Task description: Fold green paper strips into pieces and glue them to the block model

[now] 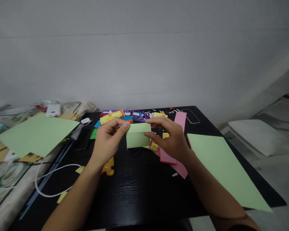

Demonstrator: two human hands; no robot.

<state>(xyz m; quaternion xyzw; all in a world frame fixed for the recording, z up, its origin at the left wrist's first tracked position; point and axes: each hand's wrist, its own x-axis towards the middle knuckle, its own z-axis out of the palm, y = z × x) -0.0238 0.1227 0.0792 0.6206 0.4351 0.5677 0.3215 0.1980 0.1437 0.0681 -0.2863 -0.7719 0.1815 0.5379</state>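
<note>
Folded paper: A small light green folded paper (137, 140) is held up over the middle of the black table (132, 199), its flat face turned to the viewer.
Direction: The lower edge is pointed down at the table; the flap line is run left to right. The outline looks nearly square, so a long axis cannot be told.
Left hand: The upper left corner is clamped between thumb and forefinger of the left hand (108, 138).
Right hand: The right side is touched by the right hand (170, 136), thumb on the front, forefinger at the top corner; whether it is clamped from behind cannot be told.
Right edge: A large green sheet (219, 166) is laid lengthwise along it, reaching toward the near right corner.
Far edge: Yellow strips (112, 116) are heaped among coloured scraps.
Left edge: A dark phone (83, 138) is placed nearby; a white cable (47, 195) is looped nearer the front.
</note>
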